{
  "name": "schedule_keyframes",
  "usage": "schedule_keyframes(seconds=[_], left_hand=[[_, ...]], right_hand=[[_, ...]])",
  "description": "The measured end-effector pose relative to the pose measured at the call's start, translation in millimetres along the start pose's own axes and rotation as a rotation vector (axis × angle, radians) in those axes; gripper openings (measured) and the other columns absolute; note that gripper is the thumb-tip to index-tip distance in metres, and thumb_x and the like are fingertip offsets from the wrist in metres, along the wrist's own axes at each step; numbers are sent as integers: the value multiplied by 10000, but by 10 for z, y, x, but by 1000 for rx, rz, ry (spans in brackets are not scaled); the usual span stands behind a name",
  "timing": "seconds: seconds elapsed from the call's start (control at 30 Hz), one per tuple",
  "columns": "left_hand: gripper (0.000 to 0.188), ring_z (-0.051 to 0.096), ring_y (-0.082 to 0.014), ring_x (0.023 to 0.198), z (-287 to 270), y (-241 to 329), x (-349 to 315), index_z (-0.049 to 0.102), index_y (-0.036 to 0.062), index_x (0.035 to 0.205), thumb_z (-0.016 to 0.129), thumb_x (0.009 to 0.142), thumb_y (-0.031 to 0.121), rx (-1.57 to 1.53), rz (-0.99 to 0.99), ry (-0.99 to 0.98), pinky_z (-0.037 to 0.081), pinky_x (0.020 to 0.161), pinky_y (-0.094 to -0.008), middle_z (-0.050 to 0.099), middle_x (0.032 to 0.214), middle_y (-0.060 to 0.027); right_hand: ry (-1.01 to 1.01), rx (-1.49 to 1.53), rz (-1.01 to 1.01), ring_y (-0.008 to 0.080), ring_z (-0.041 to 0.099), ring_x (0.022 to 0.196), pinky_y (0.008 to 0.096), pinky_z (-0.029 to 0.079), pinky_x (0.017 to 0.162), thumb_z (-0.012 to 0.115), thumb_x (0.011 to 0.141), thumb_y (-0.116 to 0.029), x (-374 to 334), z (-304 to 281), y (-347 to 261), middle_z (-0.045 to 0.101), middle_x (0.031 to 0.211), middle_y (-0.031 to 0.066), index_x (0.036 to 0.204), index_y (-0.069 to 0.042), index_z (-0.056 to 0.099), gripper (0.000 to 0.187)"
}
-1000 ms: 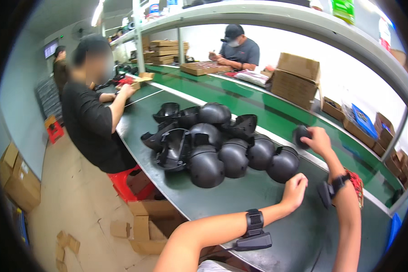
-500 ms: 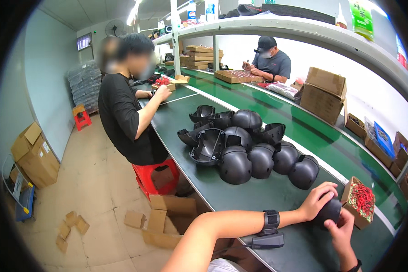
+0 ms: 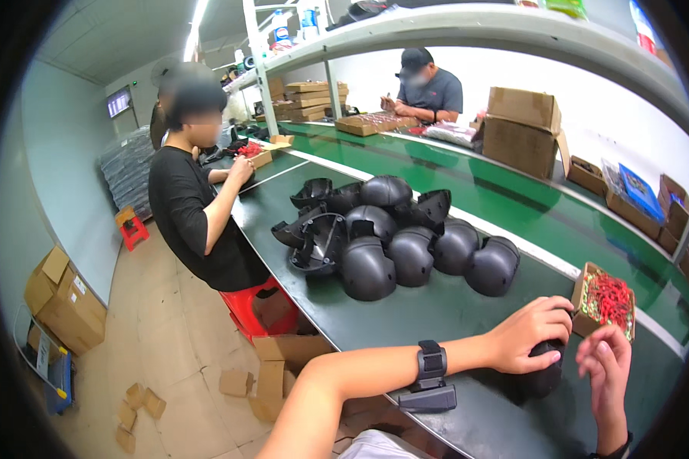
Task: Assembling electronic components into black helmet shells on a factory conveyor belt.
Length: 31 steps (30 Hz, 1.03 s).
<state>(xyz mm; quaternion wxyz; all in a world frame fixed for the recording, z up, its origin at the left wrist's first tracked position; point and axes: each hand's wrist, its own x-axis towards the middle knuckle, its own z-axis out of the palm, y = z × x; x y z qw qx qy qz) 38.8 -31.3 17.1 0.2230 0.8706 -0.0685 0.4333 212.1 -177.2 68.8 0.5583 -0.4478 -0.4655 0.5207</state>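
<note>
My left hand (image 3: 522, 336) is wrapped over the top of a black dome-shaped plastic shell (image 3: 542, 379) on the dark green table, near its front right. My right hand (image 3: 606, 366) is off the shell, raised just beside it with the fingers loosely apart, and I see nothing in them. Right behind that hand, a small cardboard box (image 3: 589, 330) holds red parts with thin pale green bits (image 3: 609, 298). A group of similar black shells (image 3: 367, 269) lies beyond my left hand, some dome up and others turned with their hollow insides showing.
A green conveyor belt (image 3: 482, 180) runs along the table's far side, under a grey overhead shelf (image 3: 467, 29). A co-worker in black (image 3: 195, 206) works at the table on the left; another person (image 3: 430, 88) sits across the belt. Cardboard boxes (image 3: 522, 130) stand beyond the belt.
My right hand has let go of the shell and moved up and right, toward the box of red parts. My left hand stays on the shell. The whole view has shifted slightly.
</note>
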Motion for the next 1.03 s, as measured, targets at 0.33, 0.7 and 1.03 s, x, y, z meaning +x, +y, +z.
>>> schedule_keyframes(seconds=[0.33, 0.7, 1.03], left_hand=[[331, 441, -395, 1171, -14, -6, 7, 578, 26, 956, 581, 744, 280, 62, 52, 39, 357, 957, -503, 553, 1033, -129], [295, 494, -341, 1068, -11, 32, -14, 585, 26, 891, 600, 707, 256, 28, 61, 46, 372, 923, -479, 548, 962, -116], [344, 510, -342, 1152, -91, 17, 56, 624, 35, 1036, 571, 783, 262, 49, 35, -103, 374, 978, -475, 603, 1105, -121]], right_hand=[[168, -1092, -633, 233, 581, 767, 315, 457, 704, 675, 642, 56, 169, 103, 203, 586, 941, 139, 951, -9, 548, 340], [170, -1275, -547, 241, 517, 578, 340, 395, 565, 679, 652, 44, 110, 181, 206, 565, 703, 98, 778, -19, 574, 176], [104, -1389, -712, 279, 560, 703, 368, 412, 619, 693, 690, -42, 151, 45, 115, 598, 771, 77, 815, -71, 603, 156]])
